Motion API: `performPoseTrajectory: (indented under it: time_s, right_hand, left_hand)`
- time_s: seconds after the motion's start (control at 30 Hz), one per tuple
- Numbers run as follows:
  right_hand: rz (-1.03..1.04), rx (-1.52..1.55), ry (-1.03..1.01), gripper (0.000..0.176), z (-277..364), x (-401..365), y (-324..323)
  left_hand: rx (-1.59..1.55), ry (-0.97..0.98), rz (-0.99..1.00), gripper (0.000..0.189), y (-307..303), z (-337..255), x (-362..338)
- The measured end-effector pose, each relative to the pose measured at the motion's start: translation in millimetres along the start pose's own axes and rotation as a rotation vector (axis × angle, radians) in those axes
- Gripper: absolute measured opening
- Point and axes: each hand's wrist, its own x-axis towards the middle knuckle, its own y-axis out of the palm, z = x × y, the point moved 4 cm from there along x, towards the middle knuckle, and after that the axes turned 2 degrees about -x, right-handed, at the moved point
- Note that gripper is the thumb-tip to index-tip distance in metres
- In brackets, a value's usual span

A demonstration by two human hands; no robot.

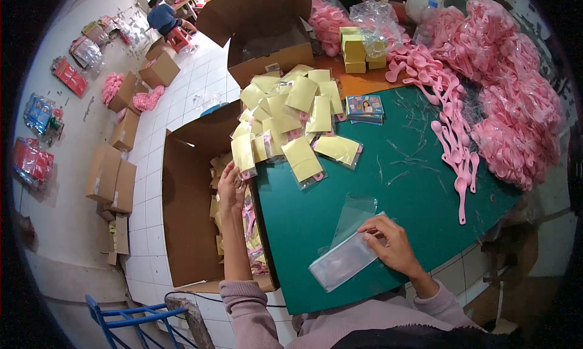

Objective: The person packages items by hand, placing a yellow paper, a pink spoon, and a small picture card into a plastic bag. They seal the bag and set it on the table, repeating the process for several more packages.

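My left hand [231, 188] is at the table's left edge, its fingers pressed on the lower corner of a bagged yellow card [243, 153] beside the heap of yellow card packets [282, 109]. My right hand [388, 243] rests on a stack of clear plastic bags [343, 264] near the table's front edge, thumb and fingers bent over its upper right end. Another clear bag [355, 218] lies partly under that stack. Farther back are picture cards [364, 108] in a small pile. Pink spoons [449, 130] lie in a row on the right.
An open cardboard box [194, 197] holding packets stands against the green table [303, 227] on the left. Big bags of pink spoons [516, 106] fill the right back. Yellow card stacks [354, 48] stand behind. A person [161, 17] sits far back left.
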Motion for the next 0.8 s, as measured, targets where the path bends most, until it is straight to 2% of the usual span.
performPoseTrajectory:
  time_s: [0.1,0.17,0.23,0.3,0.37,0.4,0.47,0.5,0.57,0.63,0.7,0.73,0.8]
  right_hand:
    - [-0.004,-0.009,-0.002,0.013,-4,0,-5]
    - [0.008,-0.022,-0.007,0.013,-6,1,-8]
    - [0.018,-0.037,0.015,0.013,-7,2,-9]
    - [0.007,-0.032,0.007,0.013,-9,3,-11]
    - [-0.001,-0.026,-0.003,0.013,-9,3,-12]
    - [-0.006,-0.015,0.002,0.013,-8,3,-13]
    - [-0.006,-0.003,-0.001,0.013,-8,5,-12]
    - [-0.009,-0.007,-0.006,0.013,-8,5,-11]
    - [-0.017,-0.015,-0.007,0.013,-6,5,-11]
    - [-0.004,-0.022,0.005,0.013,-1,6,-9]
    - [-0.009,-0.039,-0.009,0.013,4,6,-9]
    - [-0.011,-0.054,-0.021,0.013,5,6,-9]
    - [-0.033,-0.054,-0.024,0.012,3,6,-10]
  left_hand:
    - [0.079,0.089,-0.016,0.034,-7,-4,0]
    - [0.025,0.166,0.058,0.034,-8,-15,-11]
    - [-0.04,0.219,-0.016,0.028,-17,-34,-30]
    - [0.033,0.272,0.04,0.026,-31,-54,-44]
    - [0.332,0.3,-0.151,0.029,-58,-64,-46]
    - [0.335,0.302,-0.155,0.029,-83,-55,-35]
    - [1.429,0.529,-0.473,0.046,-128,-38,-10]
    - [1.438,0.182,-0.248,0.061,-75,-51,-30]
    - [1.261,0.305,-0.093,0.052,-84,-22,13]
    - [0.957,0.123,-0.041,0.054,-47,-15,29]
    - [0.913,0.345,-0.128,0.054,-19,-8,60]
    - [0.909,0.348,-0.12,0.054,3,-8,64]
    - [0.867,0.223,-0.242,0.059,38,-14,69]
